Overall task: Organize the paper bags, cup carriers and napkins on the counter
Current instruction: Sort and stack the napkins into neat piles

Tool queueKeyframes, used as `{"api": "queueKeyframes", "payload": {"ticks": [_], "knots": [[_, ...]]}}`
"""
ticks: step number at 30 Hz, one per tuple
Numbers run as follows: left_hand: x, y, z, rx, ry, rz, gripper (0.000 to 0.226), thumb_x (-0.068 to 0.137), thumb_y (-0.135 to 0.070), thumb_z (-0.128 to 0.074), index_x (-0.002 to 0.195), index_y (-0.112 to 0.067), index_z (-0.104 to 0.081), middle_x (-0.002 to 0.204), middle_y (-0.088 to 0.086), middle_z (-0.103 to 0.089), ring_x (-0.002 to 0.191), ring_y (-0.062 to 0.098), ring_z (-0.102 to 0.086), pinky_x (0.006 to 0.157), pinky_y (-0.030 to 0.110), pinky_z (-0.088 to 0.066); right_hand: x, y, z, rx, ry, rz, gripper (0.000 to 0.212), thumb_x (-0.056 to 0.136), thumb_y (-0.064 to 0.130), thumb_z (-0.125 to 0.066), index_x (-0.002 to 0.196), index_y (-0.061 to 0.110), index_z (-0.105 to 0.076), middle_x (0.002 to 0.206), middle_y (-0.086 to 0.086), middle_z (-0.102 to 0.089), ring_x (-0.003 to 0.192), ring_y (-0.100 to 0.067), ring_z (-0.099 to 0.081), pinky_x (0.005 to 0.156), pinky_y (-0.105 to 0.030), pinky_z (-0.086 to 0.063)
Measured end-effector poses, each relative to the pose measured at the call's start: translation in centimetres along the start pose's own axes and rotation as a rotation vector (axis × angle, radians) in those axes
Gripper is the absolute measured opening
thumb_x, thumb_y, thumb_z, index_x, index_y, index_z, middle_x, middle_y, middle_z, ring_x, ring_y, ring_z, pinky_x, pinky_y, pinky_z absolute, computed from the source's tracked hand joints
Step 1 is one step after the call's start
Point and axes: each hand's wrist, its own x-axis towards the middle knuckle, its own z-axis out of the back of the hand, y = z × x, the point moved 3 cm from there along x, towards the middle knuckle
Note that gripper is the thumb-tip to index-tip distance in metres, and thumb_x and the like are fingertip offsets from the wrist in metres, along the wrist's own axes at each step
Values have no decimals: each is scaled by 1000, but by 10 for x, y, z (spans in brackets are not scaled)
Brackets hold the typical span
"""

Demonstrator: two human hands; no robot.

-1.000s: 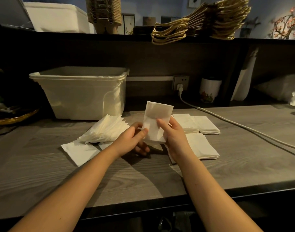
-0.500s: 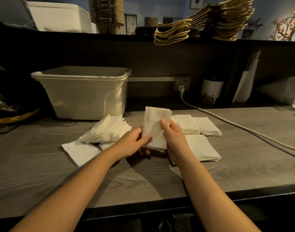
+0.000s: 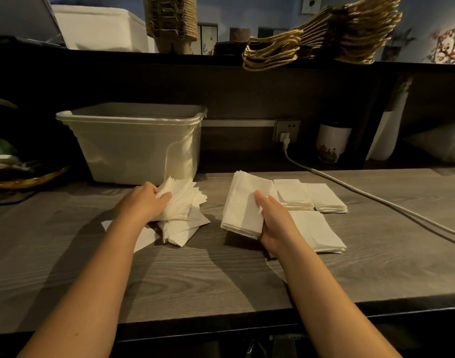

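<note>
Hands apart at the bench [image 3: 221, 285]: the left hand [image 3: 143, 202] clutches the loose napkin heap [image 3: 181, 205], likely drawing more sheets, while the right hand [image 3: 274, 224] pinches a squared napkin stack [image 3: 243, 208] beside the finished piles [image 3: 309, 195], seemingly to keep it aligned.

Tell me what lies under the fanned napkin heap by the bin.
A few flat napkins stick out beneath the heap, lying on the counter. The left hand grips the heap; what lies under its middle is covered.
</note>
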Motion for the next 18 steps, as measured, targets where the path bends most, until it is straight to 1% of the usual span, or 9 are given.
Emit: {"api": "queueKeyframes", "payload": {"ticks": [2, 3, 4, 6, 8, 10, 13, 16, 18], "knots": [[-1, 0, 3, -22, -26, 7, 25, 94, -42, -42, 85, -21, -51, 94, 4, -52, 83, 24, -55, 75, 35, -47, 0, -1, -1, -21, 13, -3, 39, 99, 29, -45, 135, 17, -39, 118, -9, -56, 102, -27, -58, 80, -43, -51], [-2, -1, 4, -32, -28, 8, 29, 94, -41, -41, 73, -21, -46, 88, 4, -51, 78, 24, -53, 73, 35, -47, -1, -1, -1, -35, 18, -5, 38, 99, 29, -45, 134, 17, -39, 118, -9, -56, 101, -26, -58, 78, -42, -51], [-3, -1, 5, -40, -28, 5, 33, 95, -40, -40, 68, -22, -44, 84, 5, -50, 75, 24, -52, 70, 34, -46, -1, -2, -2, -45, 21, -7, 37, 99, 29, -45, 133, 17, -40, 118, -9, -56, 101, -26, -58, 77, -41, -51], [-3, -1, 6, -57, -29, -1, 34, 96, -42, -38, 71, -21, -49, 83, 6, -54, 74, 25, -52, 66, 32, -42, -2, -2, -3, -50, 24, -13, 35, 99, 30, -45, 131, 17, -42, 116, -8, -57, 99, -25, -59, 74, -40, -52], [-3, 0, 6, -70, -33, -3, 32, 96, -44, -37, 77, -22, -49, 84, 7, -56, 75, 27, -53, 68, 33, -43, -3, -1, -3, -46, 25, -16, 35, 99, 29, -45, 131, 16, -43, 115, -8, -58, 99, -25, -59, 72, -39, -52], [-3, 1, 7, -81, -38, -1, 30, 95, -43, -39, 77, -22, -49, 84, 7, -55, 77, 29, -55, 71, 34, -46, -4, -2, -4, -50, 29, -21, 35, 99, 28, -45, 131, 15, -43, 115, -8, -58, 98, -24, -59, 71, -38, -53], [-5, 2, 9, -99, -29, 1, 28, 95, -41, -43, 78, -21, -54, 87, 3, -54, 82, 27, -55, 73, 34, -47, -4, -2, -4, -65, 32, -26, 36, 99, 28, -46, 132, 15, -43, 118, -9, -58, 99, -25, -60, 71, -38, -53], [-5, 4, 12, -78, -42, 6, 28, 95, -42, -41, 76, -24, -51, 87, 3, -56, 73, 24, -55, 62, 29, -41, -5, -2, -5, -71, 32, -25, 36, 98, 28, -46, 132, 15, -43, 118, -9, -58, 99, -25, -60, 73, -38, -53], [-5, 5, 14, -24, -72, -1, 25, 96, -40, -39, 76, -27, -49, 84, 3, -56, 65, 21, -54, 60, 27, -42, -5, -2, -5, -80, 33, -25, 35, 98, 28, -46, 131, 15, -44, 114, -8, -59, 97, -24, -60, 72, -38, -53]]}}
